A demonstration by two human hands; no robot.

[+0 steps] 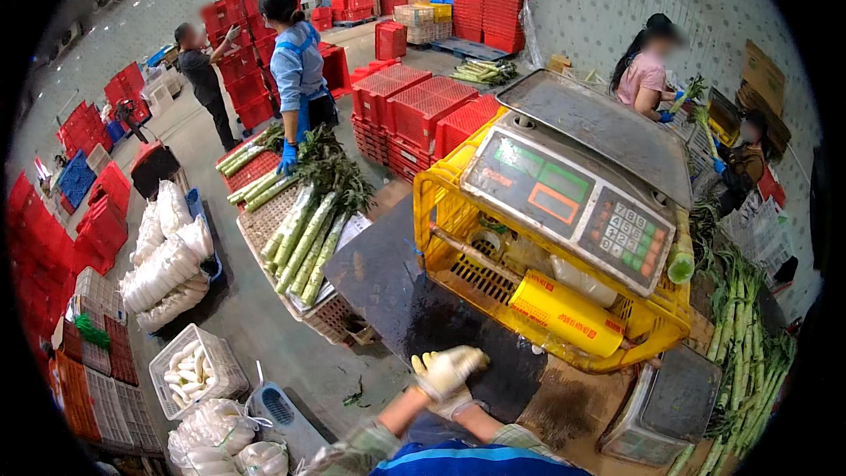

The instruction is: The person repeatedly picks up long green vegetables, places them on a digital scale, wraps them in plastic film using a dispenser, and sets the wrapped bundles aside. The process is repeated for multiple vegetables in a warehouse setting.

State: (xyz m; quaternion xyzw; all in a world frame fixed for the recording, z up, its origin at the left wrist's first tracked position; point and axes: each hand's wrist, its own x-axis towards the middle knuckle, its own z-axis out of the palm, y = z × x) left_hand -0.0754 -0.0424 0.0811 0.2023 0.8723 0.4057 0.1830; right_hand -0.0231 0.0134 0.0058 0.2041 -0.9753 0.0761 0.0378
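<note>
My left hand, in a pale glove with yellowish fingertips, lies across my right hand over the near end of a dark tabletop. The gloves overlap and the upper one is blurred, so the fingers are partly hidden. No object shows in either hand. Just beyond them stands a yellow plastic crate on its side. A roll of plastic wrap in yellow printed film rests in it, on a rod. On top of the crate sits a digital weighing scale with a metal pan.
Bundled green stalks lie on a crate to the left; more stalks lie at right. A second scale sits near my right. White radishes fill a basket at lower left. A co-worker in blue gloves stands beyond; others work farther off.
</note>
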